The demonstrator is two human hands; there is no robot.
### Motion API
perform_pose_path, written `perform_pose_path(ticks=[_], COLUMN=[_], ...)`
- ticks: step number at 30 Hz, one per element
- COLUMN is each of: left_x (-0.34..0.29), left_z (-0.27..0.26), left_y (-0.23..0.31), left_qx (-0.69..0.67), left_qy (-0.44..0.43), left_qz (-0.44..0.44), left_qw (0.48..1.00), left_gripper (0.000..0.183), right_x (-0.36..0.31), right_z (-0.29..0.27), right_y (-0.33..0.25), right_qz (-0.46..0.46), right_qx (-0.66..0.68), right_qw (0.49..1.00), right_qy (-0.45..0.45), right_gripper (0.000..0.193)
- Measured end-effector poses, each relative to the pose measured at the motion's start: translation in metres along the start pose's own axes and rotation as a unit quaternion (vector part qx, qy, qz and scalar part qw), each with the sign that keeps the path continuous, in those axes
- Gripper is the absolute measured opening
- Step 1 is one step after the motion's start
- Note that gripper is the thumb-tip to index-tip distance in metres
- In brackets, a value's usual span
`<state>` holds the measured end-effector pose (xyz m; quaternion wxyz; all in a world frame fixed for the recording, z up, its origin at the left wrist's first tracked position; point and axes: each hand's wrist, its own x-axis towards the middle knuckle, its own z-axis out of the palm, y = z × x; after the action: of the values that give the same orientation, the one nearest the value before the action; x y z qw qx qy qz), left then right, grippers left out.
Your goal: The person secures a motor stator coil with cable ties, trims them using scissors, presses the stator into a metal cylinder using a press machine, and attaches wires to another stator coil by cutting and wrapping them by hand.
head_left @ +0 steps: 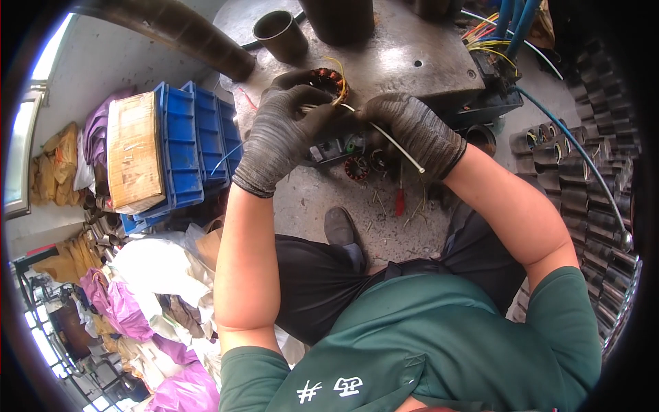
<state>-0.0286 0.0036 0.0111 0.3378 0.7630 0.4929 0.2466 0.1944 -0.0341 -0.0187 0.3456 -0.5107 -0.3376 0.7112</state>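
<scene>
My left hand point(278, 130), in a grey knit glove with a dark coated palm, is closed round a ring-shaped motor stator point(334, 83) with copper windings. A thin yellow wire point(338, 63) loops up from the stator. In my right hand point(412, 130), gloved alike, a thin white strip point(397, 147), like a cable tie or sleeve, is pinched near the stator's lower edge. One end of the strip reaches the windings, and the other slants down past my right wrist. My fingers hide where strip and windings meet. Both hands are at the front edge of the metal worktable point(395, 65).
A dark metal cup point(280, 36) and a larger cylinder point(336, 20) stand on the table. Blue crates point(182, 147) with a cardboard box point(134, 152) are at left. Below lie another wound ring point(357, 167) and a red-handled tool point(399, 202). Metal cylinders point(583, 185) fill the right.
</scene>
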Motion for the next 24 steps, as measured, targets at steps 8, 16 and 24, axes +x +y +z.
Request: perform_pose_path(ticks=[8,16,24], left_x=[0.009,0.013,0.018], left_z=[0.001,0.001,0.002], left_y=[-0.017,-0.032,-0.033], left_qx=[-0.070,-0.073,0.001], left_qy=[0.010,0.003,0.008], left_qz=[-0.044,-0.041,-0.016], left_qw=[0.997,0.997,1.000], left_gripper=[0.034,0.029,0.028], right_x=[0.001,-0.005,0.011], right_z=[0.003,0.004,-0.005], right_y=[0.003,0.008,0.023], right_qz=[0.022,-0.054,-0.074], right_qx=[0.027,0.064,0.003], right_qw=[0.999,0.996,0.997], right_qy=[0.001,-0.035,-0.037], right_gripper=[0.013,0.018,0.025])
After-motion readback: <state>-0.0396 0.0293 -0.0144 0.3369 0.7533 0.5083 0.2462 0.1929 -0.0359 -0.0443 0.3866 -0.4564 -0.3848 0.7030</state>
